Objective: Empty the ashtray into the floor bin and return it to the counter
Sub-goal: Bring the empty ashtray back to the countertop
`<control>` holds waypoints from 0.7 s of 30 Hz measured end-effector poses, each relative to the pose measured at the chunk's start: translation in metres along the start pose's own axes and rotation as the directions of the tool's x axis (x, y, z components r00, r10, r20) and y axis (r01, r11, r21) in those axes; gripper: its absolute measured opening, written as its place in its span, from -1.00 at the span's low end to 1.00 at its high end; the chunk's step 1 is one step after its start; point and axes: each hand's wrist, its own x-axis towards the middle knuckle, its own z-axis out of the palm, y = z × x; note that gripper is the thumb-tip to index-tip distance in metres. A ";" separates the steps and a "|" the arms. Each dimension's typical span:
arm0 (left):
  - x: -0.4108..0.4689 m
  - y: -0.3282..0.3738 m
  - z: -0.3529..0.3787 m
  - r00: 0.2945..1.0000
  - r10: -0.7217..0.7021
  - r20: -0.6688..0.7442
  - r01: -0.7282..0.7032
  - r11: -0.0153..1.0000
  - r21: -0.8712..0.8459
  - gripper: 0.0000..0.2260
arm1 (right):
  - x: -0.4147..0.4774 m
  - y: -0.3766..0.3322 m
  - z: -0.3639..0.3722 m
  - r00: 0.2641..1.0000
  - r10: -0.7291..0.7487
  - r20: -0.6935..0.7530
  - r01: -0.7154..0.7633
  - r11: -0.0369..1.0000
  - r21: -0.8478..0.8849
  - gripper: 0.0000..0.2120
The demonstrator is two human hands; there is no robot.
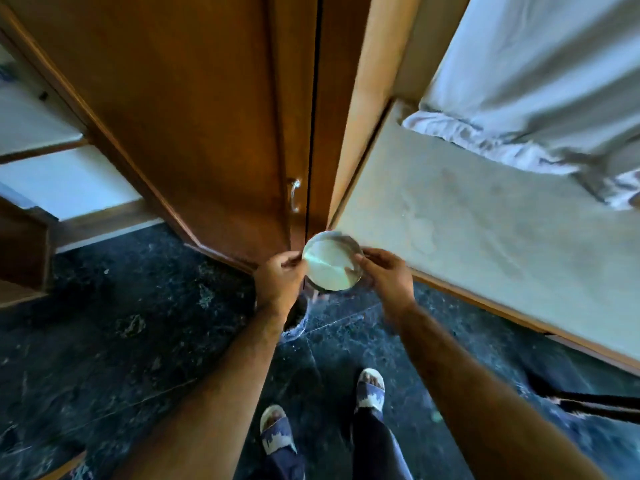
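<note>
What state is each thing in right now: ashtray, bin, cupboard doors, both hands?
ashtray: held in the air over the bin, no ash visible inside
bin: on the floor, mostly hidden behind the left arm
cupboard doors: closed
left hand: fingers gripping the ashtray rim
right hand: fingers gripping the opposite rim

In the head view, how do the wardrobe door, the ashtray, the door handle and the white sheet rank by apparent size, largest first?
1. wardrobe door
2. white sheet
3. ashtray, held between both hands, so nearer the camera and enlarged
4. door handle
</note>
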 end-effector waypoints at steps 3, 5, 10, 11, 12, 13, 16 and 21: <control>-0.004 0.038 0.033 0.997 0.001 0.077 0.004 0.997 -0.071 -0.72 | 0.007 -0.032 -0.040 0.998 -0.017 -0.064 0.019 0.999 0.032 -0.72; -0.001 0.060 0.063 0.994 0.048 0.095 -0.040 0.996 -0.081 -0.72 | 0.015 -0.052 -0.071 0.996 -0.040 -0.085 0.045 0.997 0.059 -0.68; -0.003 0.115 0.130 0.993 0.088 0.076 -0.077 0.988 -0.136 -0.79 | 0.051 -0.089 -0.137 0.985 -0.091 -0.150 0.105 0.991 0.087 -0.81; -0.001 0.122 0.143 0.995 0.082 0.064 -0.072 0.986 -0.147 -0.79 | 0.059 -0.096 -0.149 0.983 -0.099 -0.155 0.113 0.990 0.079 -0.84; 0.002 0.126 0.151 0.994 0.093 0.058 -0.084 0.986 -0.142 -0.78 | 0.067 -0.099 -0.155 0.982 -0.106 -0.156 0.120 0.990 0.077 -0.86; 0.005 0.134 0.171 0.994 0.095 0.060 -0.087 0.988 -0.127 -0.78 | 0.078 -0.103 -0.171 0.982 -0.097 -0.163 0.112 0.990 0.086 -0.87; 0.011 0.149 0.214 0.995 0.089 0.042 -0.084 0.992 -0.094 -0.77 | 0.112 -0.109 -0.204 0.985 -0.060 -0.161 0.079 0.991 0.110 -0.87; 0.020 0.151 0.268 0.998 0.060 0.010 -0.060 0.998 -0.018 -0.77 | 0.165 -0.096 -0.242 0.996 -0.015 -0.093 0.016 1.000 0.008 -0.89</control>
